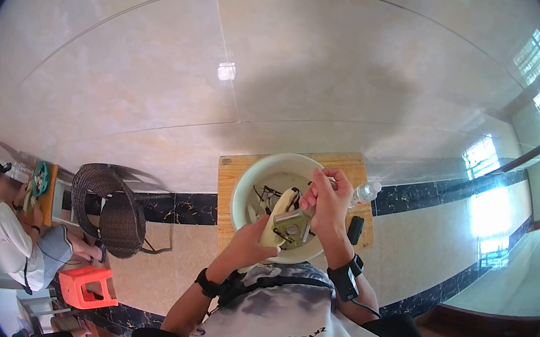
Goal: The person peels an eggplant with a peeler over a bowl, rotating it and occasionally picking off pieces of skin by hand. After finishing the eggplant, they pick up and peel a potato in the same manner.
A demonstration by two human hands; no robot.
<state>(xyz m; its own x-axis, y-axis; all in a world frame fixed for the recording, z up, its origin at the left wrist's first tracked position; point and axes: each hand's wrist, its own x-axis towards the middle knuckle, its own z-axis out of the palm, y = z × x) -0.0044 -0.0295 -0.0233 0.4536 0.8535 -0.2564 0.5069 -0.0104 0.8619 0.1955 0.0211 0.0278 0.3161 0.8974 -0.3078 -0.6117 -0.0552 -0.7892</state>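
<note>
My left hand (249,243) is wrapped round the lower end of a long eggplant (282,212), which slants upward over the basin. Most of its surface is pale and peeled, with a dark strip of skin near the top. My right hand (330,199) is closed, its fingers curled, on a peeler (292,225) with a wide greenish and metallic head. That head lies close beside the eggplant; the handle is largely hidden by my fingers. Beneath both hands stands a white basin (240,195), with dark strips of peel (267,192) inside.
Under the basin is a wooden table (230,170). A clear bottle (366,192) and a black phone-like object (355,230) are at its right. To the left are a wicker chair (122,221), a red stool (88,286) and a seated person (21,242) handling something by a green basin (40,177).
</note>
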